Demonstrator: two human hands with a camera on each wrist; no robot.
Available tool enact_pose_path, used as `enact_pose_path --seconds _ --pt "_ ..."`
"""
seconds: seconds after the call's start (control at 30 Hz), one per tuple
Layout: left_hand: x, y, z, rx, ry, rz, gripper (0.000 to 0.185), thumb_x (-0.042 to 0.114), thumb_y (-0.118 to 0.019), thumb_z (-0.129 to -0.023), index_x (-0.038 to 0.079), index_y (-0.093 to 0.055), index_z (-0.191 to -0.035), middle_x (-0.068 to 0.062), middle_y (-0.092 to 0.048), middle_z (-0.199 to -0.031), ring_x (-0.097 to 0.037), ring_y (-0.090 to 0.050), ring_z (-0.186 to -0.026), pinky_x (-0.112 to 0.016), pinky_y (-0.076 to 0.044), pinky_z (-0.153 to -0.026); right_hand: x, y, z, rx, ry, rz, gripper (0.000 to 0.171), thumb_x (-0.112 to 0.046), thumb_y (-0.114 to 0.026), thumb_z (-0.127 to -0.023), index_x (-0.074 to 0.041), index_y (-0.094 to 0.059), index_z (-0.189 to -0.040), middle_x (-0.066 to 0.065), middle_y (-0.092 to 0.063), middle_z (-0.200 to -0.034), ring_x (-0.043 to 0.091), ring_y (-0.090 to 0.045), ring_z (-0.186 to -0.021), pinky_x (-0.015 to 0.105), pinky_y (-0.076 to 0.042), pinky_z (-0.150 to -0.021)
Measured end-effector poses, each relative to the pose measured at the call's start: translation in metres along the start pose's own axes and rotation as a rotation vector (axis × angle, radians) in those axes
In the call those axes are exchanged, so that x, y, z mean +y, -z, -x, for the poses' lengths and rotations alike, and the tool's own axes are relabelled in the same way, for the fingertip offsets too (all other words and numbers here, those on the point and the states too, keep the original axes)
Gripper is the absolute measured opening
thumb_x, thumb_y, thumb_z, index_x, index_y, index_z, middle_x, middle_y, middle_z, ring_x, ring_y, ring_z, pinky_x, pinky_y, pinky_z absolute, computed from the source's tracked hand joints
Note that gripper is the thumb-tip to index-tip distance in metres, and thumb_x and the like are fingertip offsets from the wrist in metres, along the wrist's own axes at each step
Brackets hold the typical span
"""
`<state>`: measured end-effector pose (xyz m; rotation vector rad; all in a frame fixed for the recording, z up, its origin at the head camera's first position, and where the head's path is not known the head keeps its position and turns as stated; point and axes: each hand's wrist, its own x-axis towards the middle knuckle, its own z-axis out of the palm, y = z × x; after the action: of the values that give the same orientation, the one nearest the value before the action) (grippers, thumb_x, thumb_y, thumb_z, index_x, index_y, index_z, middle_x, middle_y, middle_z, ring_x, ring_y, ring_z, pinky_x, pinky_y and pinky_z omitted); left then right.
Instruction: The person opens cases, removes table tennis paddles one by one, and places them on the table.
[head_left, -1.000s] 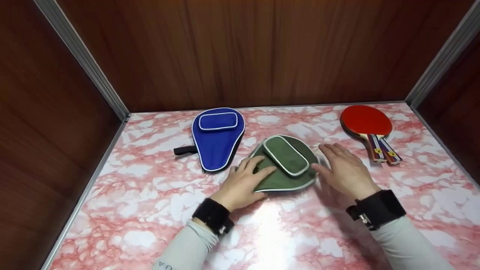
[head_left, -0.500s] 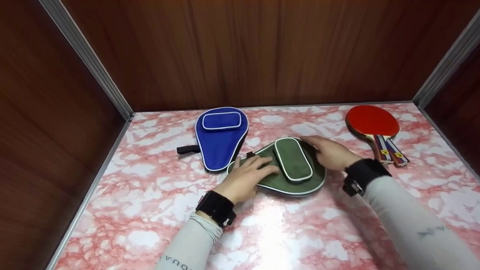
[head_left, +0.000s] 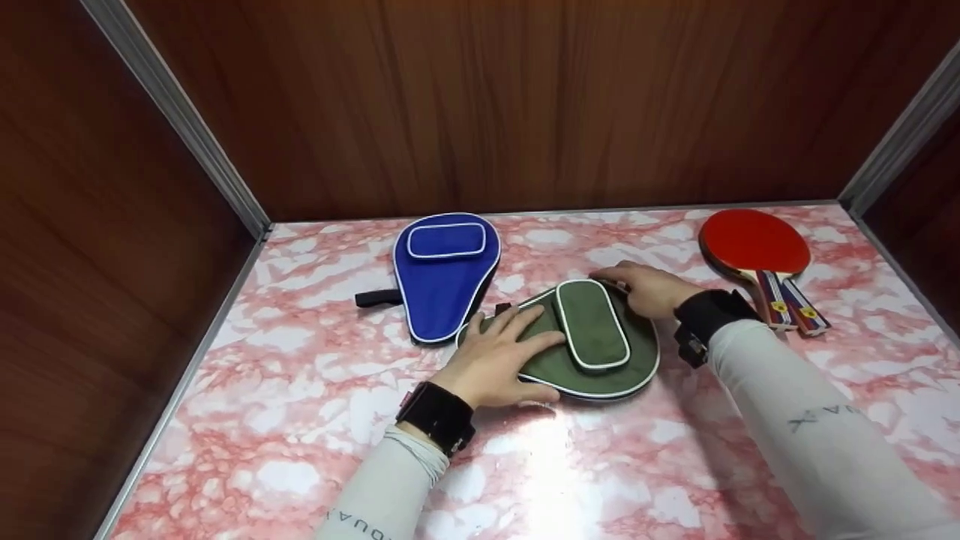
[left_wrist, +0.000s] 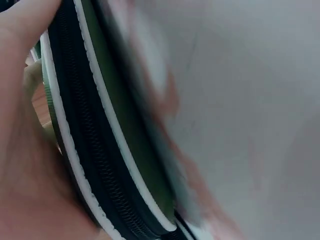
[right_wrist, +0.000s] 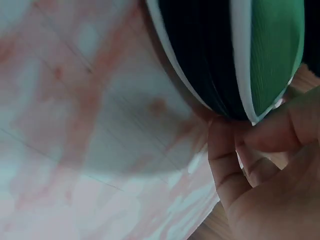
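A green paddle case with white piping and a raised pocket lies flat on the pink marbled table. My left hand presses on its narrow left end, fingers spread straight and thumb along the near edge. My right hand is at the case's far right rim with its fingers curled. In the right wrist view, its fingertips pinch at the rim beside the black zipper band of the green case. The left wrist view shows the case's zipper edge against my left palm.
A blue paddle case with a black strap lies just left of the green one, almost touching it. Two red paddles lie stacked at the far right. Dark wooden walls close in the table on three sides.
My right hand went from the case's right side to its far rim and curled there. The green case turned slightly under my left hand, which stayed on it.
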<state>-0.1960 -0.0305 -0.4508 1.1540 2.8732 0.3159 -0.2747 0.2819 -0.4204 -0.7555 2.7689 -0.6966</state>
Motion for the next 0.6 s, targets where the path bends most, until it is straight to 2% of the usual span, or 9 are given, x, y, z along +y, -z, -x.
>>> enact_pose_path --seconds 0.03,0.1,0.27,0.4,0.47,0.6 --pt "0.000 -0.001 0.000 0.005 0.001 -0.010 0.086 0.077 -0.072 -0.092 0.042 -0.047 -0.167 -0.003 -0.028 -0.181 -0.037 -0.027 -0.165 -0.080 -0.021 -0.122 0.000 0.001 -0.002 -0.004 0.005 0.002 0.066 0.016 -0.048 -0.087 0.002 -0.063 -0.150 0.028 -0.065 -0.121 0.043 -0.061 -0.109 0.058 -0.049 -0.101" --pt "-0.001 -0.002 0.001 0.018 -0.001 -0.019 0.084 0.077 -0.071 -0.093 0.042 -0.049 -0.166 -0.001 -0.029 -0.180 -0.037 -0.029 -0.164 -0.082 -0.019 -0.121 0.001 0.001 -0.007 -0.017 0.027 -0.001 0.069 0.018 -0.048 -0.083 0.002 -0.065 -0.148 0.027 -0.064 -0.122 0.042 -0.061 -0.111 0.057 -0.048 -0.101" --pt "-0.001 -0.006 0.002 0.034 -0.016 -0.021 0.084 0.078 -0.071 -0.092 0.043 -0.050 -0.165 0.000 -0.031 -0.179 -0.038 -0.032 -0.163 -0.081 -0.020 -0.121 0.003 0.003 -0.012 -0.059 0.091 -0.028 0.068 0.022 -0.045 -0.082 0.002 -0.068 -0.143 0.027 -0.065 -0.140 0.047 -0.060 -0.131 0.063 -0.043 -0.114" --pt "-0.002 -0.005 0.003 0.039 -0.016 -0.020 0.084 0.078 -0.072 -0.091 0.044 -0.050 -0.165 0.000 -0.030 -0.180 -0.037 -0.031 -0.163 -0.082 -0.019 -0.121 0.005 0.008 -0.012 -0.087 0.066 -0.061 0.066 0.022 -0.046 -0.083 0.000 -0.068 -0.142 0.023 -0.071 -0.132 0.042 -0.064 -0.122 0.061 -0.046 -0.110" --pt "-0.003 -0.005 0.003 0.042 -0.016 -0.018 0.084 0.077 -0.073 -0.091 0.044 -0.050 -0.165 0.000 -0.030 -0.180 -0.036 -0.031 -0.163 -0.082 -0.019 -0.121 0.008 0.009 -0.011 -0.089 0.067 -0.068 0.060 0.022 -0.049 -0.085 0.002 -0.068 -0.138 0.023 -0.072 -0.126 0.041 -0.066 -0.116 0.061 -0.050 -0.106" --pt "-0.005 -0.005 0.004 0.032 -0.017 0.005 0.084 0.076 -0.075 -0.091 0.044 -0.050 -0.165 0.001 -0.030 -0.180 -0.037 -0.030 -0.163 -0.081 -0.018 -0.122 0.013 0.006 -0.009 -0.039 0.123 0.025 0.041 0.017 -0.061 -0.089 0.002 -0.073 -0.126 0.019 -0.075 -0.113 0.039 -0.070 -0.105 0.059 -0.055 -0.096"
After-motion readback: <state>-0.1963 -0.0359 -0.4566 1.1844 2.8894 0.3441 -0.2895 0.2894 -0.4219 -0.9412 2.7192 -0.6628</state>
